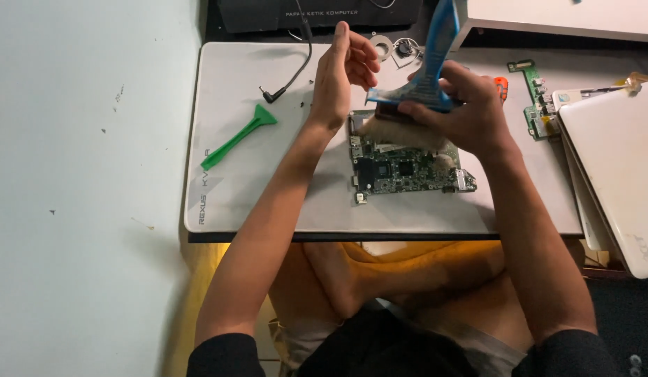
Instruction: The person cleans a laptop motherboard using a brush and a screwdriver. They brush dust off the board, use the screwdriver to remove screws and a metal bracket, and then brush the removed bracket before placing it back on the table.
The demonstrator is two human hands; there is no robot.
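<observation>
A green circuit board [408, 171], thin and studded with small chips and connectors, lies flat on a white mat [254, 181] in the middle of the surface. It looks light and stiff but fragile; its bare edges seem the safest place to take hold, away from the components. Pressed against its upper edge is a wide paintbrush [425, 77] with a blue handle and pale bristles that splay over the board. The right hand [470, 105] is closed around the brush's ferrule, fingers curled over it. The left hand [341, 73] stands on edge just beside the board's upper left corner, fingers straight and together, holding nothing.

On the mat to the left lie a green plastic pry tool [236, 136] and the plug end of a black cable [285, 84]. To the right sit a narrow green connector board [537, 98] and a white laptop shell [617, 167]. Small round parts [394, 47] rest near the mat's far edge.
</observation>
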